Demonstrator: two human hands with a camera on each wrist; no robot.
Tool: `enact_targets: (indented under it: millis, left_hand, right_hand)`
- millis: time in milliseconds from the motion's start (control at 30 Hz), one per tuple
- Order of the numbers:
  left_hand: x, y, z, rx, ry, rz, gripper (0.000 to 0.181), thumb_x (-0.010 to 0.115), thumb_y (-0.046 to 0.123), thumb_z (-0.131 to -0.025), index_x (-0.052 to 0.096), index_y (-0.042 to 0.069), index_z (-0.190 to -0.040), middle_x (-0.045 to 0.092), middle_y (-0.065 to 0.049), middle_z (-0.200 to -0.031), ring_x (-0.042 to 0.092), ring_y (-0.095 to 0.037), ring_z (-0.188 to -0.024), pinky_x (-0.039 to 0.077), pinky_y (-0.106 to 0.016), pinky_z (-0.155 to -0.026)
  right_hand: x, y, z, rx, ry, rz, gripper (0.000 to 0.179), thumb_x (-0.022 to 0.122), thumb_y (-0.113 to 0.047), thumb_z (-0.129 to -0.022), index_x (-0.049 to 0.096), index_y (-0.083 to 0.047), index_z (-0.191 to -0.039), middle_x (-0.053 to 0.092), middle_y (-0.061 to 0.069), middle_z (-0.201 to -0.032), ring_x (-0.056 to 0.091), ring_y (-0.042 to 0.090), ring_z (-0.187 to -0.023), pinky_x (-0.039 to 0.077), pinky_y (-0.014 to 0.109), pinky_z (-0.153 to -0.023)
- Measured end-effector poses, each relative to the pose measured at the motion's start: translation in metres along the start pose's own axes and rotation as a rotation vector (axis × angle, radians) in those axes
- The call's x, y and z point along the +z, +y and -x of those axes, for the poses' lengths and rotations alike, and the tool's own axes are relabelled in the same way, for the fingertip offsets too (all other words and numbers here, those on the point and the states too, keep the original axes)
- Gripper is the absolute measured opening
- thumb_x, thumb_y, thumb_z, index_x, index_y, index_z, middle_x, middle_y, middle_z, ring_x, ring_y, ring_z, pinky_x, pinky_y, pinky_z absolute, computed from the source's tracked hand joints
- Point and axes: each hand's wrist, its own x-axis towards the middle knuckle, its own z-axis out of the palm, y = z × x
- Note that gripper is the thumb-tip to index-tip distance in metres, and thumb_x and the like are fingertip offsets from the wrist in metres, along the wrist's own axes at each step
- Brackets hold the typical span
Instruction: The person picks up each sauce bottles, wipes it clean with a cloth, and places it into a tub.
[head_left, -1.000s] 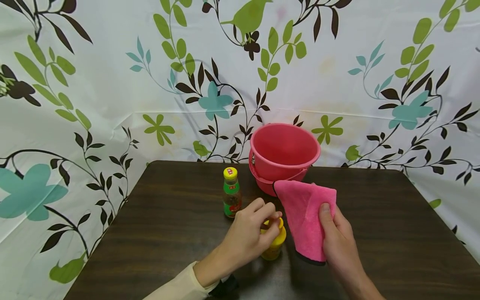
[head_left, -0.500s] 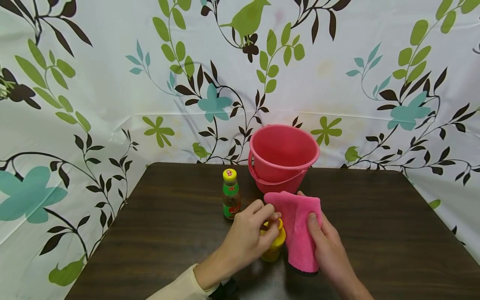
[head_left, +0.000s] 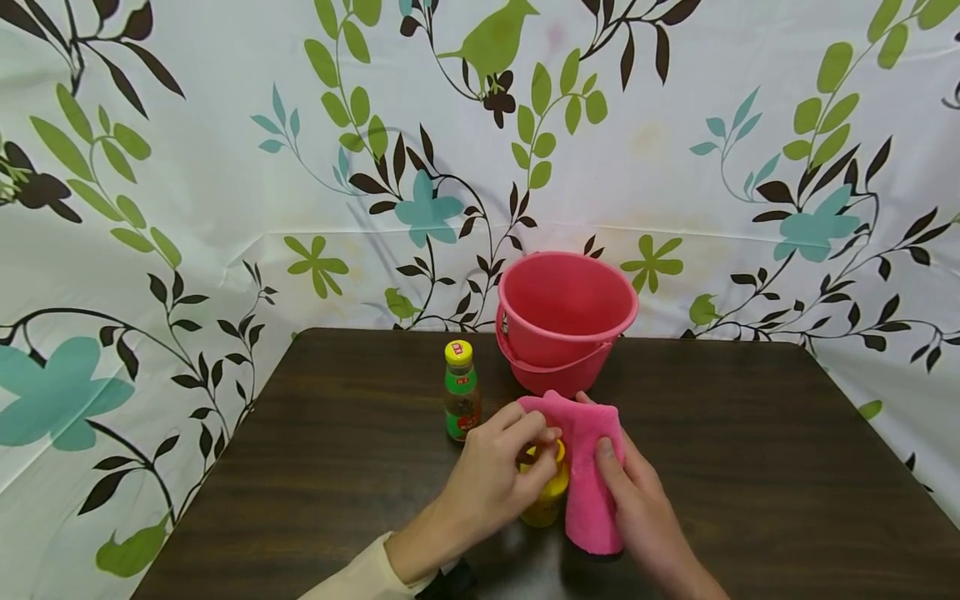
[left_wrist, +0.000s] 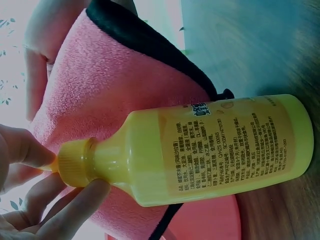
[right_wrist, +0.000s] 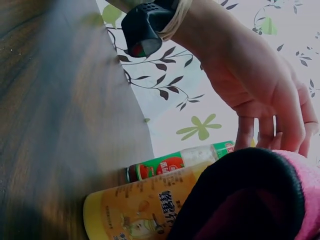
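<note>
My left hand [head_left: 487, 475] pinches the cap of a yellow squeeze bottle [head_left: 546, 507], which stands upright on the dark wooden table. In the left wrist view the bottle [left_wrist: 230, 150] shows its printed label, and the fingers are round the cap and neck. A pink cloth [head_left: 591, 492] with black edging is gripped by my right hand [head_left: 648, 508], thumb over its near face. The cloth is against or very close to the bottle's right side; contact is unclear. In the right wrist view the cloth [right_wrist: 250, 195] hides part of the bottle [right_wrist: 145, 205].
A glass bottle [head_left: 462, 400] with a yellow cap and green-red label stands left of and behind the squeeze bottle. Behind both hands is a pink bucket [head_left: 555, 350], its handle hanging down in front. A leaf-patterned sheet [head_left: 225, 208] hangs behind the table [head_left: 337, 433].
My right hand has moved left and slightly down with the pink cloth, bringing it up beside the squeeze bottle. The left hand has stayed on the cap.
</note>
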Motion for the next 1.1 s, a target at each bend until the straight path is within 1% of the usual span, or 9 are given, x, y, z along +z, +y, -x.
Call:
enact_targets:
  millis: [167,333,433,567,667,867,933,1033,1100]
  left_hand:
    - [0.000,0.000,0.001,-0.004,0.004,0.022,0.011,0.080,0.006,-0.087,0.073,0.011,-0.094,0.069,-0.001,-0.096,0.066,-0.007,-0.084,0.063,-0.023,-0.079]
    - [0.000,-0.001,0.002,0.014,0.018,0.030,0.010,0.080,0.005,-0.088,0.073,0.011,-0.094,0.069,-0.001,-0.096,0.064,-0.006,-0.081,0.063,-0.023,-0.075]
    - [0.000,-0.001,0.002,0.011,0.021,0.023,0.009,0.080,0.006,-0.088,0.073,0.011,-0.093,0.069,-0.001,-0.095,0.063,-0.005,-0.081,0.063,-0.022,-0.075]
    - [-0.001,0.000,0.001,0.001,0.016,0.022,0.011,0.080,0.005,-0.088,0.072,0.011,-0.093,0.068,-0.001,-0.092,0.063,-0.005,-0.080,0.062,-0.021,-0.075]
    - [-0.001,0.000,0.001,0.005,0.019,0.019,0.012,0.079,0.004,-0.088,0.072,0.011,-0.094,0.067,-0.001,-0.090,0.064,-0.005,-0.079,0.062,-0.020,-0.075]
    - [0.000,0.000,0.001,0.016,0.036,0.013,0.012,0.079,0.002,-0.087,0.072,0.011,-0.092,0.067,-0.001,-0.088,0.067,-0.006,-0.078,0.062,-0.019,-0.075]
    - [0.000,0.000,0.001,0.017,0.040,0.015,0.012,0.078,0.002,-0.087,0.072,0.011,-0.091,0.067,-0.001,-0.088,0.068,-0.006,-0.078,0.062,-0.018,-0.075]
    - [0.001,0.000,0.001,0.018,0.043,0.018,0.011,0.078,0.002,-0.087,0.071,0.011,-0.090,0.066,-0.001,-0.087,0.067,-0.005,-0.077,0.062,-0.018,-0.074]
    - [0.001,0.000,0.000,0.016,0.042,0.021,0.011,0.077,0.002,-0.088,0.071,0.011,-0.090,0.066,0.000,-0.087,0.067,-0.005,-0.077,0.062,-0.019,-0.074]
  right_hand:
    - [0.004,0.003,0.000,-0.016,-0.011,-0.006,0.047,0.045,-0.038,-0.113,0.042,-0.037,-0.159,0.052,0.004,-0.153,0.054,0.030,-0.127,0.058,0.039,-0.090]
    - [0.007,0.006,-0.001,0.001,-0.005,-0.011,0.048,0.047,-0.040,-0.112,0.043,-0.036,-0.159,0.054,0.005,-0.151,0.056,0.030,-0.125,0.057,0.040,-0.090]
    - [0.008,0.008,-0.001,-0.025,-0.019,0.006,0.048,0.046,-0.040,-0.112,0.042,-0.035,-0.160,0.054,0.003,-0.153,0.057,0.027,-0.126,0.057,0.037,-0.091]
    - [0.010,0.011,-0.001,-0.106,-0.058,0.034,0.048,0.043,-0.035,-0.114,0.040,-0.032,-0.162,0.048,-0.005,-0.163,0.056,0.015,-0.132,0.054,0.028,-0.098]
    - [0.012,0.013,0.000,-0.150,-0.083,0.042,0.048,0.042,-0.031,-0.115,0.038,-0.030,-0.163,0.044,-0.006,-0.166,0.054,0.010,-0.137,0.051,0.022,-0.102]
    - [0.018,0.016,-0.003,-0.092,-0.089,0.028,0.054,0.051,-0.035,-0.112,0.034,-0.037,-0.163,0.040,-0.006,-0.169,0.046,0.027,-0.143,0.052,0.034,-0.104]
    - [0.020,0.017,-0.004,-0.075,-0.091,0.029,0.055,0.050,-0.036,-0.112,0.032,-0.041,-0.163,0.039,-0.008,-0.169,0.045,0.028,-0.144,0.051,0.037,-0.105]
    - [0.021,0.020,-0.005,-0.066,-0.113,0.032,0.053,0.045,-0.039,-0.113,0.030,-0.045,-0.163,0.037,-0.013,-0.169,0.043,0.022,-0.147,0.048,0.033,-0.109]
    - [0.021,0.022,-0.005,-0.083,-0.129,0.039,0.052,0.041,-0.039,-0.114,0.028,-0.043,-0.164,0.031,-0.015,-0.172,0.038,0.012,-0.151,0.043,0.025,-0.113]
